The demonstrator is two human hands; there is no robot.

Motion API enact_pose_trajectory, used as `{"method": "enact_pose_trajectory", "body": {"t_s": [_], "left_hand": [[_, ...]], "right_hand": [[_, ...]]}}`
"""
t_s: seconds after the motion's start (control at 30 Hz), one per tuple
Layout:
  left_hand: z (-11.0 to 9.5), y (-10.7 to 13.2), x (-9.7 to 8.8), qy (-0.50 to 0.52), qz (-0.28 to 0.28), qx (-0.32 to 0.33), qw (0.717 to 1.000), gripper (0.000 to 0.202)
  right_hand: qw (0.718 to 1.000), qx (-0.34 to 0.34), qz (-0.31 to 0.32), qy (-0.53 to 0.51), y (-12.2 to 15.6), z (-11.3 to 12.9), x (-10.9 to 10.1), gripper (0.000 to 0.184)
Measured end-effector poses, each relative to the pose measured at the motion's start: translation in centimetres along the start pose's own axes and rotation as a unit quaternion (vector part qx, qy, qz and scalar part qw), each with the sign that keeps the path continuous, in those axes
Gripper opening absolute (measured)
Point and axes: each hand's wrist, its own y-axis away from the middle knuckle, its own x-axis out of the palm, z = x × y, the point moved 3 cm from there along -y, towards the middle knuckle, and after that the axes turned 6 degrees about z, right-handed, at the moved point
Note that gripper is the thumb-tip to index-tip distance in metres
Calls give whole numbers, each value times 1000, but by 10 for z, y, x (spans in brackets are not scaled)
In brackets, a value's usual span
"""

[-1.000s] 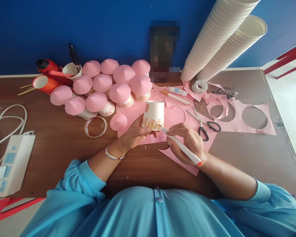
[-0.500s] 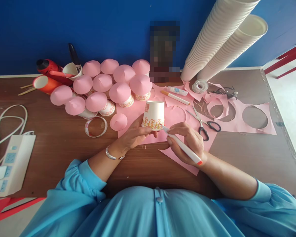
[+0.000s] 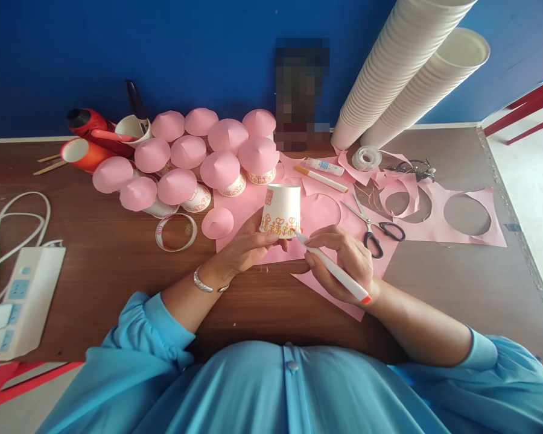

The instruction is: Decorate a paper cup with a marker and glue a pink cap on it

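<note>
We see a smooth white paper cup, a tapered round with its narrower end pointing away from us, its wall marked with looping orange and yellow outlines along the wide end and a small red hatched rectangle near the narrow one. Behind it stand pink paper cones, matte and shallow, many of them capping other decorated cups; one small cone lies just beside the left hand. The table has a brown wood grain, partly covered by a flat pink sheet, and black-handled scissors lie open on pink paper near the right hand. The cup sits right at the left fingers, above the table, with its wide end toward us and the right fingers close by its lower right side. We find the left hand curled around that wide end, thumb in front, gripping it. The right fingers are pinched closely around a white marker with an orange-red end, its tip at the drawn band; whether it touches the paper, we cannot tell.
</note>
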Motion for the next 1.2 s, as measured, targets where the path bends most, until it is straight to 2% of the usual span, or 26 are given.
{"method": "enact_pose_trajectory", "body": {"t_s": [0.33,0.5,0.67,0.77,0.97,1.07,1.2], "left_hand": [[0,0,-1,19,1,-1,1000,39],[0,-1,-3,47,14,-12,999,42],[-1,2,1,70,40,-45,996,49],[-2,3,3,76,57,-63,994,50],[-2,5,4,54,86,-82,991,56],[-1,4,3,3,78,-51,996,61],[1,1,2,-80,32,10,996,72]], "right_hand": [[999,-7,-26,-25,7,-6,0,27],[996,27,-63,-53,14,-19,4,31],[996,58,-36,-62,7,-28,9,65],[996,54,-9,-67,4,-32,12,75],[994,66,6,-85,4,-33,12,66],[996,65,-8,-53,3,-32,9,62],[999,37,-9,5,2,-29,8,63]]}}
